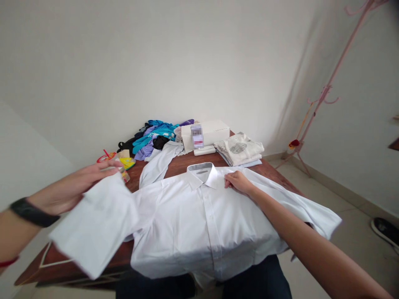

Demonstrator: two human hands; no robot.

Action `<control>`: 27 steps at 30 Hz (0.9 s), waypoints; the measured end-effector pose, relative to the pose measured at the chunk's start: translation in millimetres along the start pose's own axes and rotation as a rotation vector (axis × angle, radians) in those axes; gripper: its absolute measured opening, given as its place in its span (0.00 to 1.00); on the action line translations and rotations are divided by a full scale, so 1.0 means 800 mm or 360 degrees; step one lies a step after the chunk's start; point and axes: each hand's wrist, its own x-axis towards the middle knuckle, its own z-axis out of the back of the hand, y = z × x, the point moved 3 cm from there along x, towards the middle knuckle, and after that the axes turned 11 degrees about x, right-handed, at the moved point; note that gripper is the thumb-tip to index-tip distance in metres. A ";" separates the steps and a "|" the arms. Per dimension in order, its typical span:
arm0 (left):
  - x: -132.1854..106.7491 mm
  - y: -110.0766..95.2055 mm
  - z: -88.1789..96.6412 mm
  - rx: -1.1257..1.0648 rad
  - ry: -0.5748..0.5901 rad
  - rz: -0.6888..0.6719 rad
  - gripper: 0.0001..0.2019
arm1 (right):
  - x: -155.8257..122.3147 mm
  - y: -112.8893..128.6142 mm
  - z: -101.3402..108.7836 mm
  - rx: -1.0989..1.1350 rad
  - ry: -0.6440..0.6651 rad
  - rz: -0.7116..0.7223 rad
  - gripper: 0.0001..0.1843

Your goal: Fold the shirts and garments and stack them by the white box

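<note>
A white button-up shirt (199,220) lies face up on a brown wooden table (183,162), its collar toward the far side. My left hand (77,182), with a black band on the wrist, holds the shirt's left sleeve (96,224) lifted off the table, fingers closed on the cloth near the cuff. My right hand (238,182) rests on the shirt's shoulder just right of the collar (203,173), fingers curled and pressing the fabric.
At the table's far end sit a white box (207,133), a stack of folded garments (241,150), a heap of blue, purple and black clothes (152,139) and another white shirt (158,162). Colourful small items (120,160) lie far left. A pink coat stand (324,93) stands right.
</note>
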 end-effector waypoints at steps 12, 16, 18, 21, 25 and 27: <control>0.033 -0.025 -0.312 -0.0697 0.0549 -0.0365 0.31 | -0.003 0.008 -0.009 0.0209 0.0032 0.0016 0.28; -0.012 -0.013 -0.337 -0.0085 0.0185 -0.0919 0.27 | -0.006 0.014 -0.009 0.0058 0.0138 0.0084 0.26; -0.036 -0.011 -0.340 0.0097 0.0184 -0.1057 0.26 | -0.006 0.014 -0.009 0.0004 0.0157 0.0101 0.25; -0.063 -0.006 -0.346 0.0269 0.0358 -0.1162 0.24 | -0.005 0.013 -0.012 -0.0015 0.0205 0.0075 0.27; -0.075 0.004 -0.359 0.0486 0.0386 -0.1225 0.23 | -0.005 0.024 -0.019 -0.0076 0.0257 -0.0043 0.30; -0.076 0.008 -0.363 0.0565 0.0348 -0.1263 0.23 | -0.006 0.034 -0.023 -0.0088 0.0275 -0.0139 0.32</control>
